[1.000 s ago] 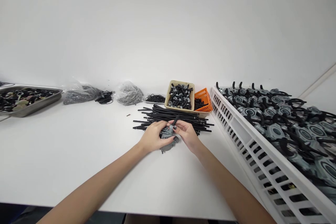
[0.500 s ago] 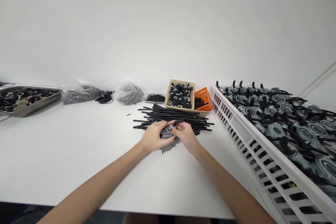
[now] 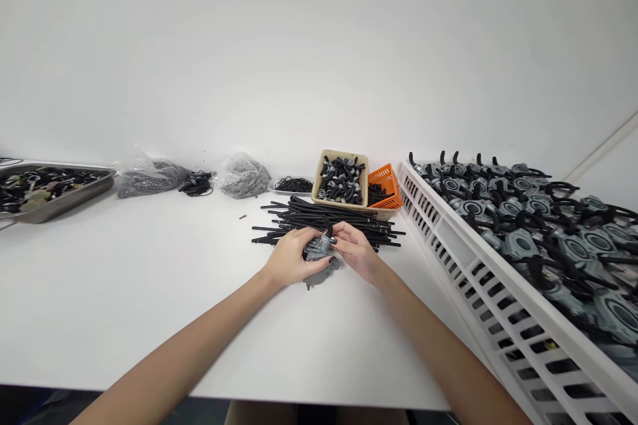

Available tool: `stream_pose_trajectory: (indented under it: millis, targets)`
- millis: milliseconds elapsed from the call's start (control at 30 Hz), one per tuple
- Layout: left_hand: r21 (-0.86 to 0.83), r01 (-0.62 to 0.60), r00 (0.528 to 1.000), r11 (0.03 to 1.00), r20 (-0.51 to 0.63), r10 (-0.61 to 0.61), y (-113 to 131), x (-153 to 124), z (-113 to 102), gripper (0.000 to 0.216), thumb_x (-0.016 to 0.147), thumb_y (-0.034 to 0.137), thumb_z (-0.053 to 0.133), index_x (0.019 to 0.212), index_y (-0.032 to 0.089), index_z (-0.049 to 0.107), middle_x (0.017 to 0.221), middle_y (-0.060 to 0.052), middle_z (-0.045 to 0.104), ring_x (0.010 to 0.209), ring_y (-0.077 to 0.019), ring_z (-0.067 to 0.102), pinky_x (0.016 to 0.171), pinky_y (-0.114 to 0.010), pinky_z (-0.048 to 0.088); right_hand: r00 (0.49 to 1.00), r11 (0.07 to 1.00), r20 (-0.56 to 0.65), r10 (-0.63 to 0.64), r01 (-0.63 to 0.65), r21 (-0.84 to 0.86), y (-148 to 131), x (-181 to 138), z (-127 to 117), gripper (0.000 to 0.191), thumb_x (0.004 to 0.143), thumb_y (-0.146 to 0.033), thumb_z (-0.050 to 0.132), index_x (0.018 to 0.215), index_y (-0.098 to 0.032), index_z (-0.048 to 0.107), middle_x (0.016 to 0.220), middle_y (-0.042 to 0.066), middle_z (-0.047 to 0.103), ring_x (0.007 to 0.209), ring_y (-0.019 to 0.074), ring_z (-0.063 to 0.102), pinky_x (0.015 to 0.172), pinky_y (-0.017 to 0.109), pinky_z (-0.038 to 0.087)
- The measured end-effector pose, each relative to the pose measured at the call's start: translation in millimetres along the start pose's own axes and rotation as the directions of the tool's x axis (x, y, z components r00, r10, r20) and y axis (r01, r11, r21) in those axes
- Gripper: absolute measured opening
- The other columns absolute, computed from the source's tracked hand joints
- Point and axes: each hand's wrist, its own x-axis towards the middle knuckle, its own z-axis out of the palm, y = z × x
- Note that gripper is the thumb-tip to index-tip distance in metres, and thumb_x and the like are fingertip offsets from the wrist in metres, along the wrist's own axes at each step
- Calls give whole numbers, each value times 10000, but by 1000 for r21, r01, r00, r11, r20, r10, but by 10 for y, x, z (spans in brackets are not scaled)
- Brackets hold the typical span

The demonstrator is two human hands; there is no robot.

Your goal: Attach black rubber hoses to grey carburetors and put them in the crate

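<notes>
Grey metal part [image 3: 314, 250], topped by a black elbow [image 3: 328, 228], is seen in the head view at the middle of the white surface [image 3: 199, 319], just in front of a pile of black tubes [image 3: 319, 214]. Its left side is clasped in the closed grip of the left hand [image 3: 289, 259]. By the right hand [image 3: 357, 254] its upper right side is touched beside the elbow; whether that grip is closed cannot be told. Beyond the tubes, small fittings [image 3: 341, 179] are contained in a cream bin [image 3: 339, 205].
</notes>
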Motion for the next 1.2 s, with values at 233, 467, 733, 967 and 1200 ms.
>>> stream_pose_trajectory:
  millis: [233,467,733,967,1200]
  targets:
    - [29,0,1000,1000,6,0,-13,-9,3,377,756,381,641,1079,186,626,992,-73,710,914,-252,668,852,-377,503,999,997,24,-35,36,-75,102,55,63,362,670,-371,824,981,-217,723,920,31,693,899,185,614,890,341,447]
    - [-20,2,1000,1000,-2,-2,7,1,-4,299,760,375,635,1005,204,638,1005,-61,716,908,-232,664,855,-354,503,1000,999,-5,0,0,36,13,12,-13,250,654,-324,831,696,-191,624,821,1,651,751,135,569,736,278,447]
    - [21,-9,1000,1000,-14,10,-10,-8,12,327,750,376,639,1021,193,629,1020,-77,713,917,-249,671,845,-365,510,999,997,-12,-51,50,-54,64,41,39,432,607,-310,864,993,-234,687,932,18,674,899,174,609,854,318,472]
    - [15,-3,1000,1000,11,3,-2,-4,-3,328,771,403,620,1009,177,626,967,-76,706,883,-248,664,819,-373,505,999,999,22,-34,35,-30,84,57,-8,239,670,-371,826,783,-204,698,839,5,673,821,154,603,831,303,453]
    - [-21,3,1000,1000,7,-3,13,-5,0,307,764,365,633,1011,183,625,1009,-67,709,914,-238,661,841,-357,498,999,999,40,-25,24,33,2,7,-14,309,632,-292,856,822,-220,623,877,1,650,824,148,584,772,283,453]
